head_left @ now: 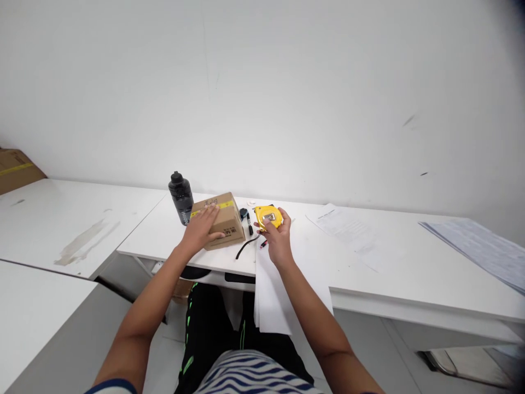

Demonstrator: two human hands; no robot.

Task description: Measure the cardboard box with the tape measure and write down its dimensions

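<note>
A small cardboard box (229, 224) with yellow tape along its top sits on the white table. My left hand (200, 227) lies on it with the fingers stretched out over the top and the thumb against the front face. My right hand (278, 236) is closed around a yellow tape measure (266, 214), raised above the table to the right of the box. A black wrist strap (246, 245) hangs from the tape measure. Behind my right hand, part of a pinkish pen (263, 244) shows on the white paper sheets (273, 295), which overhang the table's front edge.
A dark water bottle (181, 198) stands left of the box. A black marker (250, 224) and a wristwatch (243, 213) lie between box and tape measure. Loose printed sheets (340, 224) and a paper stack (479, 246) are on the right. Another carton (18, 171) stands far left.
</note>
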